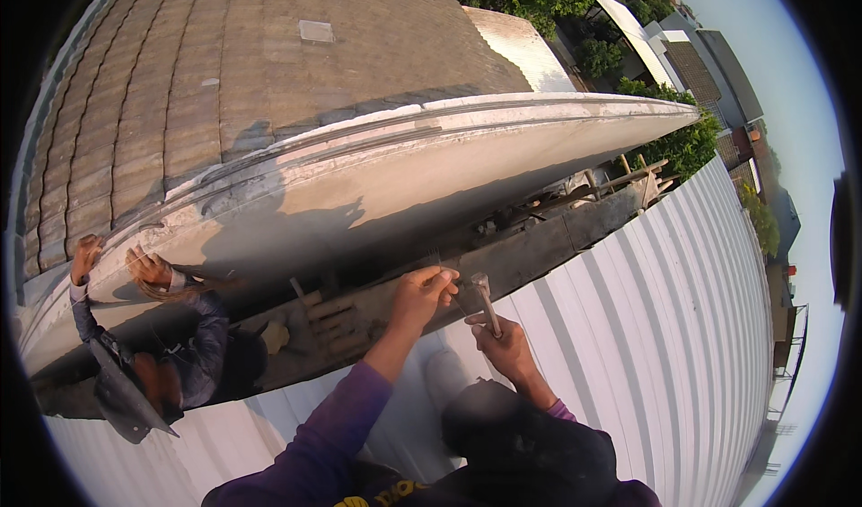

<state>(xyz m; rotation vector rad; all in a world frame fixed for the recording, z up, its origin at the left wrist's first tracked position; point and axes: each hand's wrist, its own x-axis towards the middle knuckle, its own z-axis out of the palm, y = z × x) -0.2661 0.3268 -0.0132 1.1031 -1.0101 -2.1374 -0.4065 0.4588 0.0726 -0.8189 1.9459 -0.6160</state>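
Observation:
In front of me my left hand (422,302) is raised with thumb and fingertips pinched together. Something thin and dark seems to stick up from the pinch, too fine to name. To its right my right hand (505,350) is wrapped round the handle of a hammer (486,302), its head pointing up and away from me. A small gap separates the hammer head from my left fingertips. Beyond both hands lies a dark gutter-like channel (530,248) along the foot of a plastered wall (386,179).
White corrugated metal roofing (646,300) spreads below and to my right. A co-worker in a dark hat (126,390) is at the left, hands on the wall's top edge. Wood pieces (642,184) lie at the channel's far end. A tiled roof (215,67) rises beyond the wall.

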